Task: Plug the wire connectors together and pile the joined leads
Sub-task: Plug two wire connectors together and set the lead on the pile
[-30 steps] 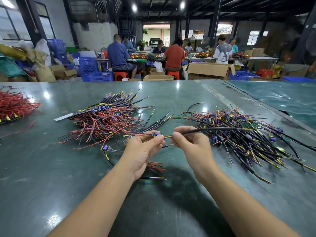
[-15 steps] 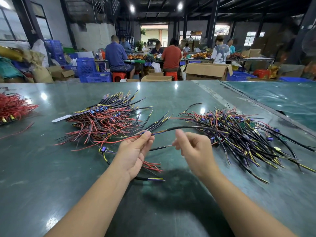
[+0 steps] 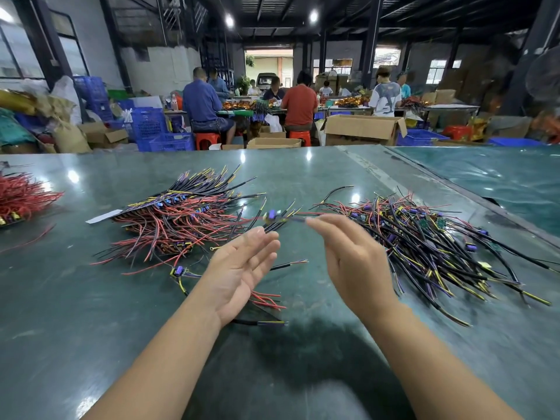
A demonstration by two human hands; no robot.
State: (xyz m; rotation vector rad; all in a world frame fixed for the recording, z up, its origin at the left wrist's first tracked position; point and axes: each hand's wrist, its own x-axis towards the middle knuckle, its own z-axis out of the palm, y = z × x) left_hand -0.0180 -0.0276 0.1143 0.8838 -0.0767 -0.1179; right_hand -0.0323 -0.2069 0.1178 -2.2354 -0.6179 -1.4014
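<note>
My left hand (image 3: pixel 239 269) is spread with straight fingers, palm up, holding nothing. Opposite it, my right hand (image 3: pixel 351 262) is also spread, fingers extended. Just beyond both sets of fingertips a joined lead (image 3: pixel 272 216) with a purple connector appears blurred above the table, touching neither hand. A pile of joined red and black leads (image 3: pixel 178 219) lies at the left centre. A heap of loose black leads with purple connectors (image 3: pixel 424 237) lies to the right. A few single leads (image 3: pixel 178 272) lie near my left wrist.
The green table (image 3: pixel 75 328) has a seam and a raised edge on the right. A bundle of red wires (image 3: pixel 21 197) sits at the far left. Beyond the table, seated people, cardboard boxes (image 3: pixel 362 130) and blue crates (image 3: pixel 157 128) fill the workshop.
Both hands pinched the lead ends together, then let go. The fingers have straightened, and the joined lead now flies free toward the left pile.
</note>
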